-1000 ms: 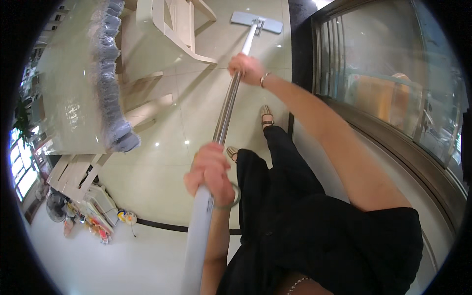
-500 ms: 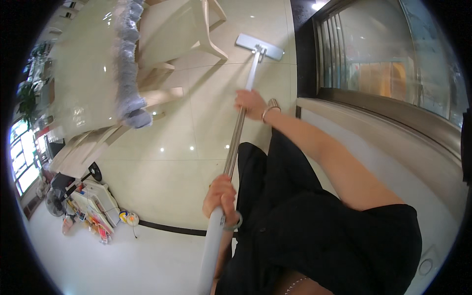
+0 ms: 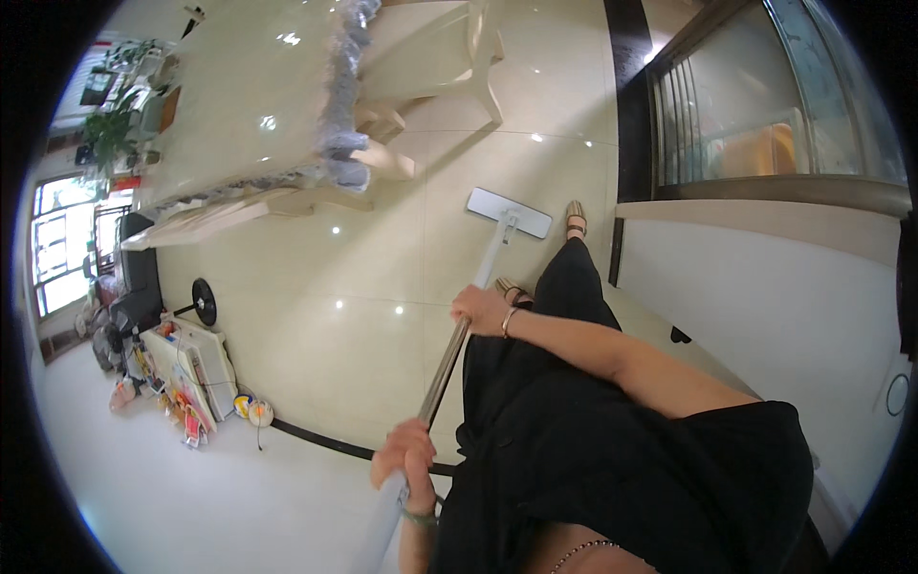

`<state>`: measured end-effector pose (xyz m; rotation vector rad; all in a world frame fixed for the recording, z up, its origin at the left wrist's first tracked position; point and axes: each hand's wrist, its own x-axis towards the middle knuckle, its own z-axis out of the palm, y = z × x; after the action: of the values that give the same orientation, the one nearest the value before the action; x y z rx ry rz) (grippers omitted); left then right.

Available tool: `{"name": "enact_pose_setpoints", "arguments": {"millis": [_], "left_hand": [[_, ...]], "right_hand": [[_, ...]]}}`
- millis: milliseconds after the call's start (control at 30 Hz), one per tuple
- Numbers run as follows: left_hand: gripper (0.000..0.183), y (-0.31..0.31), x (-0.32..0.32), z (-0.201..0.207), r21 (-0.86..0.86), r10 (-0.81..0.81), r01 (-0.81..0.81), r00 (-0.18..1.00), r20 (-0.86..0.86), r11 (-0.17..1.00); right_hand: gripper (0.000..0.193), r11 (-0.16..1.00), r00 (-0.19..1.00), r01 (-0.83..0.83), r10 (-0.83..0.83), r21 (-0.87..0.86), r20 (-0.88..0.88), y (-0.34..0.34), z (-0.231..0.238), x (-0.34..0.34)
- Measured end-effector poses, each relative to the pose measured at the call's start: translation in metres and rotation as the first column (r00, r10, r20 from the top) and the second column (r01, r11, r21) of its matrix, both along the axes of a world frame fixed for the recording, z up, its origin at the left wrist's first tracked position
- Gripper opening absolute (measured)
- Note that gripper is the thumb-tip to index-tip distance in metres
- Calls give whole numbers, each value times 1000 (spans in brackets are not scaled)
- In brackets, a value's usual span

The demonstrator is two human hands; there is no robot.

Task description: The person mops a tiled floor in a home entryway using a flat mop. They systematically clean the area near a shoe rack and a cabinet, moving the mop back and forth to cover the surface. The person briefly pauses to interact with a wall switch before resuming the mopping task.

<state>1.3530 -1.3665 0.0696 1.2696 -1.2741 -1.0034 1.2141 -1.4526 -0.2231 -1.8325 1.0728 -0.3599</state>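
A flat mop [image 3: 449,371] slants across the view in front of my body, its long handle part white and part bare metal. My right hand [image 3: 481,310] is wrapped round the shaft below the white lower section. Further back, near the handle's thick white top end, my left hand [image 3: 405,453] is closed round it. The mop's white rectangular head [image 3: 510,212] lies flat on the glossy cream tiled floor [image 3: 373,258], just left of my shoe [image 3: 575,218]. My other shoe [image 3: 513,291] is partly hidden behind the mop and my right hand.
A table with a clear plastic cover [image 3: 239,105] stands at the upper left, pale chairs [image 3: 435,67] beside it. On the right are a white wall panel [image 3: 765,258] and a metal-framed glass door [image 3: 736,105]. A fan [image 3: 204,301], balls [image 3: 252,409] and clutter line the left wall.
The mop head has been drawn back across the floor toward my feet. Both hands have moved down with the handle, still gripping it. The whole view has shifted, and both shoes now show.
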Motion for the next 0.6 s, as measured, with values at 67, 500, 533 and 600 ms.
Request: {"name": "enact_pose_setpoints", "arguments": {"millis": [67, 500, 533, 600], "left_hand": [[18, -26, -3, -3, -41, -74, 73, 997, -27, 996], [15, -115, -14, -11, -162, -583, 576, 813, 10, 801], [16, -121, -12, -8, -152, -558, 553, 830, 7, 819], [20, -131, -7, 0, -75, -531, 529, 848, -2, 845]], "right_hand": [[4, 999, 998, 28, -30, -29, -53, -17, 1, -9], [22, 848, 855, 507, -473, -152, 214, -60, -33, -22], [22, 835, 841, 529, -491, -152, 228, -67, -26, -16], [21, 820, 816, 559, -516, -126, 259, -79, -22, -10]]}}
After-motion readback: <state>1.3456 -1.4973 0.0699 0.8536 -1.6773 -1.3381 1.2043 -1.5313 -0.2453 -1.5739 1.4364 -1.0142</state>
